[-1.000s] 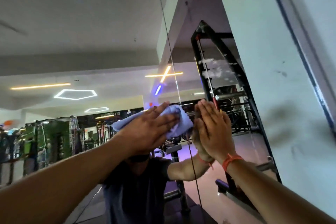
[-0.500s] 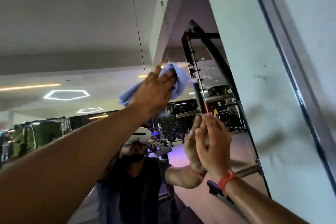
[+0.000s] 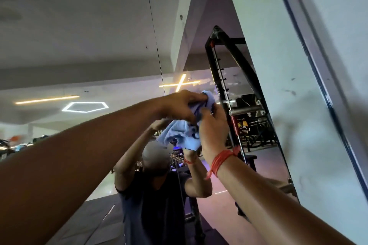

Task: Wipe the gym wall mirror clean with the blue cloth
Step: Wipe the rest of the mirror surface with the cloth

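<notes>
The wall mirror (image 3: 99, 36) fills most of the view and reflects the gym ceiling, its lights and me. The blue cloth (image 3: 179, 135) hangs crumpled in front of the glass at mid-frame. My left hand (image 3: 179, 106) grips its top from above. My right hand (image 3: 214, 131), with a red thread around the wrist, holds the cloth's right side. Both hands are off the glass, close together. White smears (image 3: 229, 83) show on the mirror just above and to the right of the hands.
A thin vertical seam (image 3: 153, 32) splits the mirror panels. The dark mirror frame (image 3: 326, 93) runs diagonally on the right, with bare wall (image 3: 348, 26) beyond it. A black weight rack (image 3: 225, 69) is reflected behind the cloth.
My left hand came down from the high wiping spot with the cloth. My right hand left the glass and took hold of the cloth, which is now bunched between both hands.
</notes>
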A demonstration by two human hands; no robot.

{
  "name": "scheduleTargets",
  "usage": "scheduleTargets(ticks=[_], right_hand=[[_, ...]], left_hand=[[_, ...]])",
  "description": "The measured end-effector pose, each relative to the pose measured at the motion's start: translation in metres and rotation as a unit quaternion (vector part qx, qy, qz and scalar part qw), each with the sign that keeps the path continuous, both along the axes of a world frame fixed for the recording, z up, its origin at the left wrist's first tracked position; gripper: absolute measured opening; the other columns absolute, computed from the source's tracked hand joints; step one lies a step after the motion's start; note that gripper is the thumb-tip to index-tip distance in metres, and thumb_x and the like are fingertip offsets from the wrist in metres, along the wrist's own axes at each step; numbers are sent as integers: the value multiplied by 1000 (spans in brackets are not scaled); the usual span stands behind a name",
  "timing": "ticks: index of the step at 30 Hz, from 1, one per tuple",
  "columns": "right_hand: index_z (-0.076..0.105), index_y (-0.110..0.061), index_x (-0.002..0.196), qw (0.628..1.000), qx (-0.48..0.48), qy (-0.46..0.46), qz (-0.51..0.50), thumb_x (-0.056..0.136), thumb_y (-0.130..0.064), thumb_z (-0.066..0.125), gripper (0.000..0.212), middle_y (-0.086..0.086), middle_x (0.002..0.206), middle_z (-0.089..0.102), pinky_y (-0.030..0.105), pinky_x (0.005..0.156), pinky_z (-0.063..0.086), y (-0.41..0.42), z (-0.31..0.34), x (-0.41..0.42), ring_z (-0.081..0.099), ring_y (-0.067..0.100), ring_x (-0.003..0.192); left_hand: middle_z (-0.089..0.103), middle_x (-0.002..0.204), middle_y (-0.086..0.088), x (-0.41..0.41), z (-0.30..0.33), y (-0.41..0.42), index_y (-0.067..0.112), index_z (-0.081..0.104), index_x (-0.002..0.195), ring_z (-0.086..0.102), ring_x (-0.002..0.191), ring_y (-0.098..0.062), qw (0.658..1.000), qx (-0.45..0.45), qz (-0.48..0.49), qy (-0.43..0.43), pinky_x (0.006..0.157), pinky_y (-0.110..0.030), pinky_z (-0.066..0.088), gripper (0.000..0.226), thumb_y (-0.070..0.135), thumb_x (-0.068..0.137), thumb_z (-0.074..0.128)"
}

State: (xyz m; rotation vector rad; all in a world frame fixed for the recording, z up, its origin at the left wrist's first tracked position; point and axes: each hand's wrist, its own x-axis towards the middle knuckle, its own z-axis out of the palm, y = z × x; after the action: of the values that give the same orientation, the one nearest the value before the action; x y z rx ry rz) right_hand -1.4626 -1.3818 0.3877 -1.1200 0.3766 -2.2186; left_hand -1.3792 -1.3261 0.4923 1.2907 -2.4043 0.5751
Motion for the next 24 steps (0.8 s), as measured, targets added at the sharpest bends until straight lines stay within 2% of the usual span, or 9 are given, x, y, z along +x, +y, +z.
scheduleTargets(ticks=[3,5,8,11,13,16,18,20,24], right_hand=[[57,-3,131,981,-31,93,-167,89,-4,66,43,17,130,57,17,94,37,-7,-2,12,56,30,118],[55,1,130,961,-52,122,-242,87,6,63,44,20,131,48,14,95,35,-14,-6,10,54,30,118],[61,-3,114,892,-113,182,-397,89,-6,47,29,21,119,52,24,83,43,-24,-6,-17,56,33,104],[68,-9,107,805,-154,280,-499,87,-18,37,37,19,114,62,40,81,52,-36,1,-46,59,39,102],[68,-11,122,833,-114,305,-446,90,-21,37,45,17,131,60,50,97,53,-42,6,-48,56,37,120],[35,-14,158,850,-75,375,-362,98,-44,23,69,16,165,29,48,126,24,-41,4,-26,26,32,153],[17,-17,164,795,-79,441,-409,98,-49,25,74,17,170,11,44,129,9,-47,-4,-12,8,31,158],[15,-19,164,765,-84,455,-448,101,-50,31,72,14,171,7,46,128,10,-55,2,-19,6,30,159],[5,-20,164,797,20,398,-453,108,-50,21,66,9,172,4,47,128,13,-77,62,-52,6,28,159]], left_hand=[[66,81,30,4,19,12,22,78,113,61,76,15,993,-113,16,19,80,-8,47,35,2,84,71],[72,89,17,13,29,12,29,77,88,67,85,4,979,-192,39,53,90,-23,54,26,4,79,81],[74,104,6,23,41,9,41,67,76,68,83,-13,958,-262,97,71,83,-32,58,38,4,78,78],[68,116,2,26,39,7,28,73,103,65,101,-22,942,-315,115,-5,84,-31,51,24,8,89,69],[67,118,-3,30,32,-1,15,71,113,63,112,-25,924,-356,110,-82,91,-37,52,20,12,95,65],[58,136,-9,42,21,-16,10,60,128,52,131,-30,906,-381,147,-112,108,-42,45,35,12,94,56],[36,161,-9,48,11,-21,9,41,151,33,149,-30,906,-360,187,-117,119,-44,33,53,20,100,49],[18,170,-3,53,5,-24,12,23,161,17,156,-26,904,-353,213,-118,122,-44,24,60,30,105,39],[16,171,-1,63,5,-30,16,20,163,15,157,-23,895,-371,211,-133,123,-42,23,60,36,106,29]])
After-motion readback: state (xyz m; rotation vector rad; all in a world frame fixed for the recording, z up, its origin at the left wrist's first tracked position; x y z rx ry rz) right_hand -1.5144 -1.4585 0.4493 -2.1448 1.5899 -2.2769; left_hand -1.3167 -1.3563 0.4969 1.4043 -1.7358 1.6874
